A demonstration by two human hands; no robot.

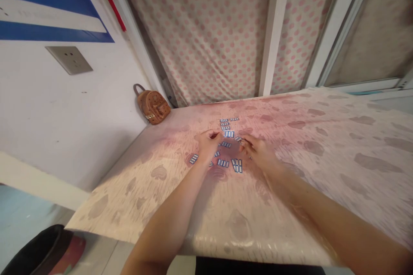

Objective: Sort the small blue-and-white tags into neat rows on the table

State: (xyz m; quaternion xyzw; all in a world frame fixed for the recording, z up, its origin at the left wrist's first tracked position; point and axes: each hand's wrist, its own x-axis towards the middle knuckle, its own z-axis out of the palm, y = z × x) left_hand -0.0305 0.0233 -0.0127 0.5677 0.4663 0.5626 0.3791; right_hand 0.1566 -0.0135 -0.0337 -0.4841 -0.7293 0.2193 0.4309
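Small flat pieces with blue and white stripes lie spread on the table; what they are, I cannot tell. My left hand (208, 142) is closed, with thumb and finger pinching a striped piece (229, 134) slightly above the cloth. Opposite it, my right hand (254, 148) pinches a smaller striped piece (238, 139) at its fingertips. Beyond my hands, more pieces (225, 124) sit in short rows. On the near side are a wider piece (237, 166), a piece (223, 163) beside it, and another (193, 159) by my left wrist. My left hand and forearm partly cover some pieces.
A patterned, shiny cloth covers the table (235, 223). At the back left, a small brown backpack-shaped bag (155, 106) leans near the wall. Dotted curtains (219, 34) hang behind the table. A dark bin-like container (48, 251) stands on the floor at lower left.
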